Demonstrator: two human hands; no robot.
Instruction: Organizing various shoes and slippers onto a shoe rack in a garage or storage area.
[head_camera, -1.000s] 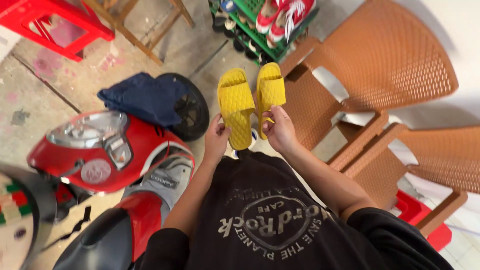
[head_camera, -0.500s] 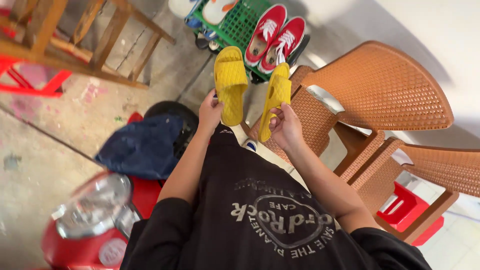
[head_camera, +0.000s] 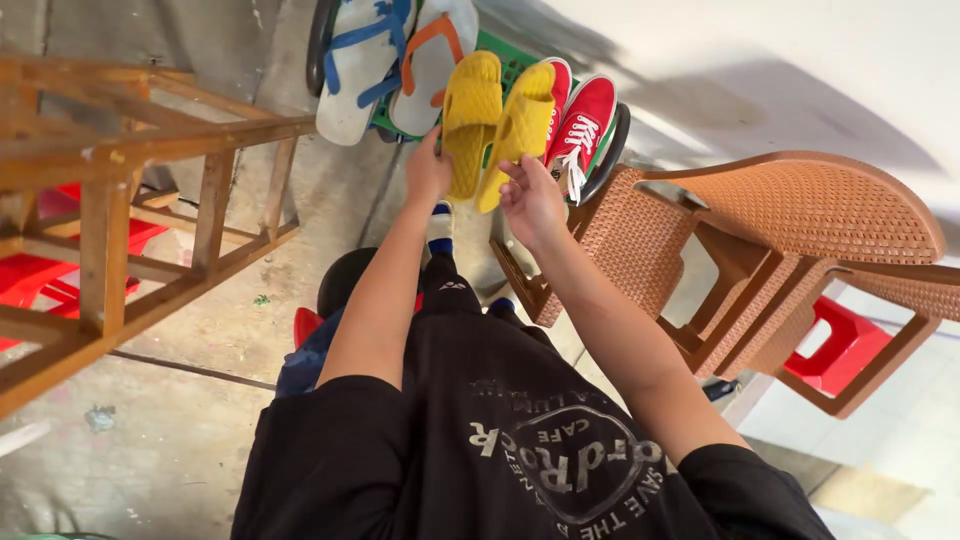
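My left hand (head_camera: 428, 170) grips the heel of one yellow quilted slide sandal (head_camera: 471, 118). In my right hand (head_camera: 530, 195) is the second yellow sandal (head_camera: 518, 128), held by its heel and tilted. Both sandals are stretched out in front of me, over the green shoe rack (head_camera: 512, 52). Red sneakers with white laces (head_camera: 582, 120) sit on the rack just right of the sandals. Two white flip-flops (head_camera: 400, 60), one with blue straps and one with orange, lie on the rack to the left.
A brown woven plastic chair (head_camera: 780, 230) stands at the right with a red stool (head_camera: 845, 350) under it. A wooden frame (head_camera: 140, 200) stands at the left over red plastic furniture (head_camera: 40, 270). A dark wheel (head_camera: 340, 280) and blue cloth (head_camera: 305, 360) show by my left elbow.
I have stepped closer to the rack, and both hands carried the yellow sandals forward and up, over its shelf. The red scooter has dropped out of sight behind my body.
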